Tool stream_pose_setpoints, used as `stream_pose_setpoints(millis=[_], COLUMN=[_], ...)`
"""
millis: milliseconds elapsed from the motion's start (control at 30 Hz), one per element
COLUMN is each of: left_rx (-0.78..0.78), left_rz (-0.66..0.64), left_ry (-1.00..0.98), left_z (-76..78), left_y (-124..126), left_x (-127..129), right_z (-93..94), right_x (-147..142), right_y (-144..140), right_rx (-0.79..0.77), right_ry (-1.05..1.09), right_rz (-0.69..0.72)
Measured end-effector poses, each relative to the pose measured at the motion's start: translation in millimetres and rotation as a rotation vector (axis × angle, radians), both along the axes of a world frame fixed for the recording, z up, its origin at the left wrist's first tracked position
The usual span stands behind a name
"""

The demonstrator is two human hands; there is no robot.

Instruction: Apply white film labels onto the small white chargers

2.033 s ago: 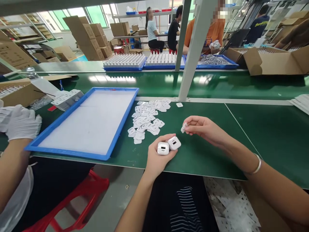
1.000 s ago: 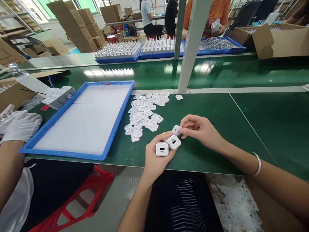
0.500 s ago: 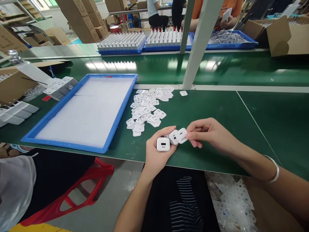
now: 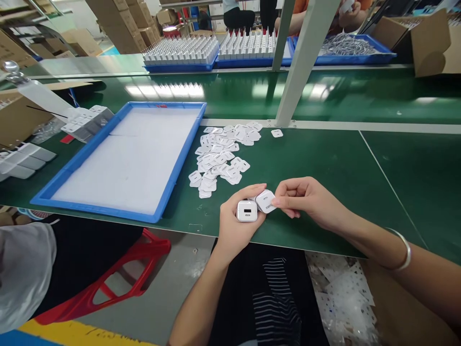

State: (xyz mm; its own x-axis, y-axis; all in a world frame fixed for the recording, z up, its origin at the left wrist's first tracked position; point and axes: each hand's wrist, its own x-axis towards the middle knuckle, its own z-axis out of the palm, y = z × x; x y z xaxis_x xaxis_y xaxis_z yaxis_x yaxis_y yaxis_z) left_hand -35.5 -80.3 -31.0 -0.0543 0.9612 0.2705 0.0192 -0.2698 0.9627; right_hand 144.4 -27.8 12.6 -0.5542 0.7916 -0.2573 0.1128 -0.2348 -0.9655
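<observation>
Green factory surface [image 4: 324, 158] across the middle of the frame, blue tray [image 4: 173, 180] with a white liner at left, loose heap of white film stickers [image 4: 221, 156] just right of it; more trays of white parts and other workers along the top edge.

Low centre: left hand [image 4: 234, 226] clenched around two small white chargers, front charger [image 4: 247, 211] with its slotted port face turned toward the camera, second charger [image 4: 265, 201] just beside it, upper right, tilted, its face angled up and to the right. Right hand [image 4: 306, 199] pinching that second charger's outer edge with thumb and fingertips, possibly with a sticker between; cannot tell.

Probably light, rigid plastic cubes, glossy and likely a little slippery; best gripped across opposite flat sides, clear of the port face. Nearly cubic, so no marked long axis visible; prongs hidden in the palm.
</observation>
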Motion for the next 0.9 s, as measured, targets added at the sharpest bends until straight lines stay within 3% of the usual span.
stream_pose_setpoints(millis=[533,900], left_rx=[0.001,0.003], left_rz=[-0.047,-0.047], left_ry=[0.002,0.001], left_z=[-0.8,-1.0], left_y=[-0.4,0.9], left_x=[-0.9,-0.6], right_z=[1.1,-0.5], right_x=[0.3,-0.4], right_y=[-0.9,-3.0], right_rx=[-0.067,0.051], right_ry=[-0.034,-0.100], right_rz=[-0.012,-0.022])
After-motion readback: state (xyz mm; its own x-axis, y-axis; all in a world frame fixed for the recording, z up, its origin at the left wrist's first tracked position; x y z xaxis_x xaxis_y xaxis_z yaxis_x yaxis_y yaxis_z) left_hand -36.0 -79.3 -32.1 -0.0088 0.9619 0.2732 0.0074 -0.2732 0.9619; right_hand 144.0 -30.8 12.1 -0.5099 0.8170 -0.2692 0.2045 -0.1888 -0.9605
